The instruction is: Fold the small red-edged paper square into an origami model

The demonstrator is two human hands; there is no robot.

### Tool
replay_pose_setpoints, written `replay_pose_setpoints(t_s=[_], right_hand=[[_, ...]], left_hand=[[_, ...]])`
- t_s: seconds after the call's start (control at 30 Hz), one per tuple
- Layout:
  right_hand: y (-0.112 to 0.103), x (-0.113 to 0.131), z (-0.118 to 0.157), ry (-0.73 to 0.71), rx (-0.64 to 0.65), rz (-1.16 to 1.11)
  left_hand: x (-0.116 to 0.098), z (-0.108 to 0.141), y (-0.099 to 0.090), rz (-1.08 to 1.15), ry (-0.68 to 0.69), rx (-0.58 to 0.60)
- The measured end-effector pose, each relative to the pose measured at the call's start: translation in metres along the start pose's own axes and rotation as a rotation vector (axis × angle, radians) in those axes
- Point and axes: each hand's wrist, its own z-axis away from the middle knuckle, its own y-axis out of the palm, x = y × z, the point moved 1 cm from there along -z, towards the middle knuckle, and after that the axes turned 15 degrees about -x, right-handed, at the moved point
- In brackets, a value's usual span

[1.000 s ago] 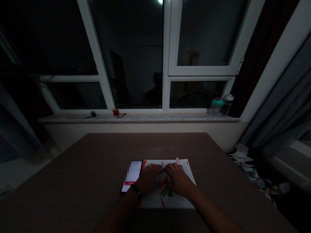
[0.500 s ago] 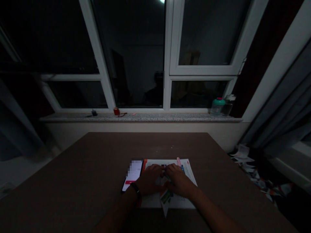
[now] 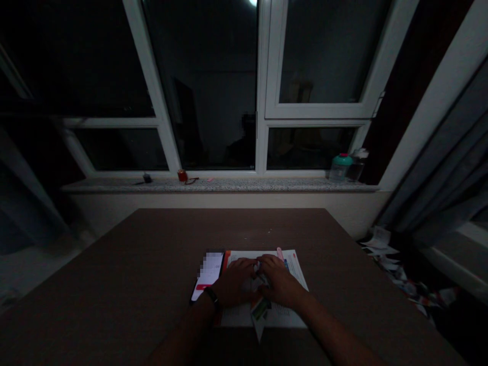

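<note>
My left hand (image 3: 237, 282) and my right hand (image 3: 282, 285) meet over a folded piece of printed paper (image 3: 260, 312). Both sets of fingers curl inward and hold it from either side, thumbs close together at its middle. A pointed white end sticks out below the hands, towards me; the fingers cover much of the rest. Underneath lies an open-looking printed booklet (image 3: 287, 319) with an orange strip along its left side. A black band circles my left wrist.
A lit phone (image 3: 211, 272) lies left of the booklet on the brown table (image 3: 152, 274). A pink strip (image 3: 279, 252) shows at the booklet's top edge. Bottles (image 3: 340, 168) and a small red object (image 3: 182, 176) stand on the windowsill. Scattered papers (image 3: 396, 274) lie beyond the table's right edge.
My right hand's fingers have shifted slightly to the left over the folded paper. My left hand stays almost in place, and the booklet and phone lie as before.
</note>
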Motion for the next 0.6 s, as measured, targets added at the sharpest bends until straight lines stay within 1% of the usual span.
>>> replay_pose_setpoints(t_s=[0.1, 0.3, 0.4, 0.6], right_hand=[[-0.0032, 0.0015, 0.0016, -0.013, -0.012, 0.028], [0.0033, -0.0061, -0.0008, 0.008, -0.032, 0.109], [0.0039, -0.007, -0.0028, 0.001, -0.012, 0.108], [-0.0035, -0.0063, -0.0029, -0.032, 0.035, 0.079]], left_hand=[[-0.002, 0.0, -0.0002, 0.015, 0.002, -0.013], [-0.0036, -0.0042, 0.0029, -0.061, -0.105, -0.062], [-0.002, -0.0039, 0.0058, -0.096, -0.083, -0.075], [-0.001, -0.0031, 0.0065, -0.113, -0.074, -0.077]])
